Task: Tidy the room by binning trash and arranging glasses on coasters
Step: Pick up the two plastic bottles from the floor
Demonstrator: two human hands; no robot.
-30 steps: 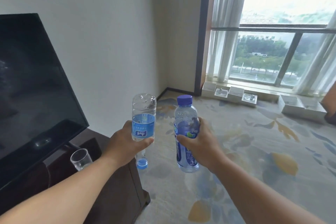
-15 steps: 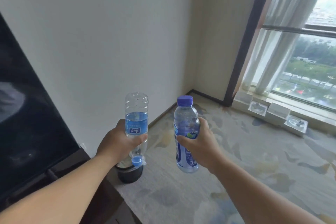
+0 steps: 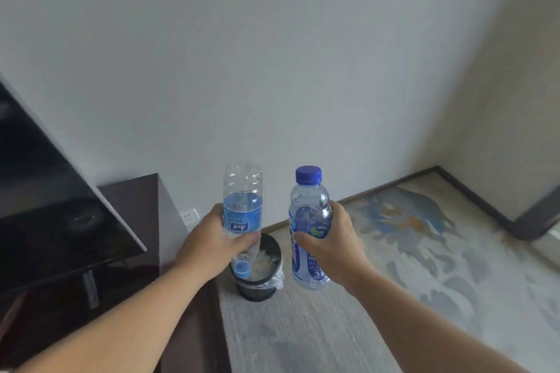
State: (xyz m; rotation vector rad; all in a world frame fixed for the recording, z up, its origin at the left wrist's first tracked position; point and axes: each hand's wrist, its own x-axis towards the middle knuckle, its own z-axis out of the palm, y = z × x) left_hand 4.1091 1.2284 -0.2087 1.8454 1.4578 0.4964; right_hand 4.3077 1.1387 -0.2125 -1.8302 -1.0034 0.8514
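Observation:
My left hand (image 3: pixel 212 247) grips a clear plastic bottle with a blue label (image 3: pixel 242 206), held upside down with its blue cap pointing at the floor. My right hand (image 3: pixel 331 247) holds a second bottle with a purple-blue cap (image 3: pixel 309 215), upright. Both bottles hang in the air side by side. Just below and between them stands a small black bin with a clear liner (image 3: pixel 266 285) on the floor by the wall; the upturned bottle's cap overlaps the bin's mouth in the view.
A dark wooden cabinet (image 3: pixel 133 200) carrying a black TV screen (image 3: pixel 45 206) fills the left side, right next to the bin. A white wall socket (image 3: pixel 189 216) sits low on the wall. Patterned carpet (image 3: pixel 424 251) spreads to the right up to the room's corner.
The view has swung left and down: the window and the glass on the cabinet have left the frame and the bin has come fully into view under the bottles. Both hands keep their grip.

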